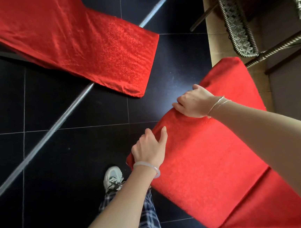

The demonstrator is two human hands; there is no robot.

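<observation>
So I've got both hands on the same short edge of the red cover (213, 153). My left hand (149, 148) grips the fabric by one corner with the thumb on top, and my right hand (193, 102) is curled over the edge further along. The cover's long axis runs straight back from the grip, under my forearms, so I reckon any pull goes lengthwise. The other red-covered seat (78, 43) sits well apart, out beyond my knuckles, with a metal pole (44, 141) on the floor that way too.

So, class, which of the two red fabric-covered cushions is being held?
The matte red cushion at lower right: left grip and right grip hold its edge. The shiny red cushion lies untouched.
</observation>
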